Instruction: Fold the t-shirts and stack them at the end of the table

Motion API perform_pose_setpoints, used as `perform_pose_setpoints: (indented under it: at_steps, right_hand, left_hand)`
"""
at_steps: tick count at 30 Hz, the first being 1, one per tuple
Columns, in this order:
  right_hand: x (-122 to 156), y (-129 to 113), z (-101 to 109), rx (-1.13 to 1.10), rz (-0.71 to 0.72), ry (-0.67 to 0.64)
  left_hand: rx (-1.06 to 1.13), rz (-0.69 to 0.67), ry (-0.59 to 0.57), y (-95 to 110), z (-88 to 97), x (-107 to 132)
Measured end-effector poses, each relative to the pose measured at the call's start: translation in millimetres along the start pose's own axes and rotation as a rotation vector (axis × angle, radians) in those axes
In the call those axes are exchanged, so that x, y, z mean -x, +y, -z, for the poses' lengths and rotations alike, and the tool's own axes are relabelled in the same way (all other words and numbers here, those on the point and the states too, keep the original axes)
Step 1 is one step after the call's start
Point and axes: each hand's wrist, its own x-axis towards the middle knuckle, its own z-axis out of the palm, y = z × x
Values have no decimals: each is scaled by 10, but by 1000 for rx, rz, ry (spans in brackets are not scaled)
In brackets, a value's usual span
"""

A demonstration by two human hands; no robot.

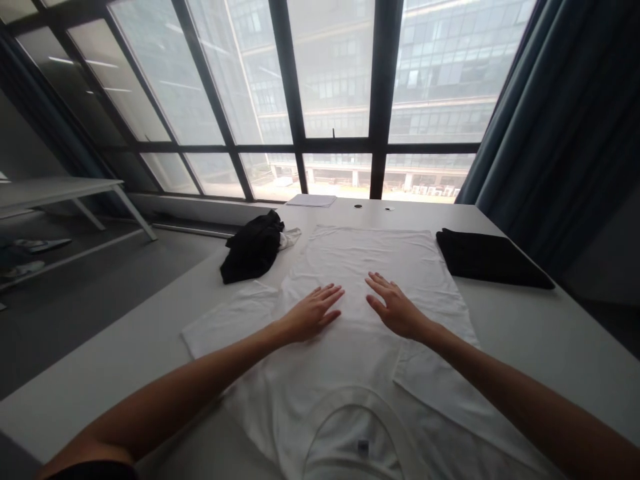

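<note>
A white T-shirt (345, 360) lies spread on the table, its round neckline toward me and its hem at the far side. My left hand (313, 312) rests over the middle of the shirt, palm down with the fingers stretched out. To its right, my right hand (393, 307) is also palm down, fingers spread and pointing inward. Neither hand grips the cloth; whether both palms press on it I cannot tell. Wrinkles run across the fabric, and one sleeve reaches out to each side. A small dark label shows inside the collar.
A crumpled black garment (255, 247) lies left of the shirt, with a bit of white cloth beside it. On the right is a folded black cloth (493, 259). White paper (311, 200) lies at the white table's (545, 327) far edge, before the windows. Another table (60, 190) stands left.
</note>
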Motion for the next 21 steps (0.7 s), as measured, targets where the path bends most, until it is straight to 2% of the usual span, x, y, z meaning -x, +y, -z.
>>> perform_pose_setpoints:
  at_steps: [5, 8, 12, 16, 21]
  right_hand:
    - [-460, -325, -167, -62, 66, -37]
    - [-617, -560, -413, -40, 146, -95]
    - [-687, -867, -814, 17, 295, -201]
    - [-762, -1071, -1124, 64, 421, -285]
    - [-915, -1145, -1334, 104, 396, -353]
  left_hand:
    - [-96, 257, 182, -546, 279, 560]
    - [-162, 458, 164, -895, 373, 932]
    - [-214, 702, 108, -1292, 431, 1421]
    - [-213, 887, 90, -1527, 494, 1784]
    - [-132, 1066, 110, -1657, 607, 1952]
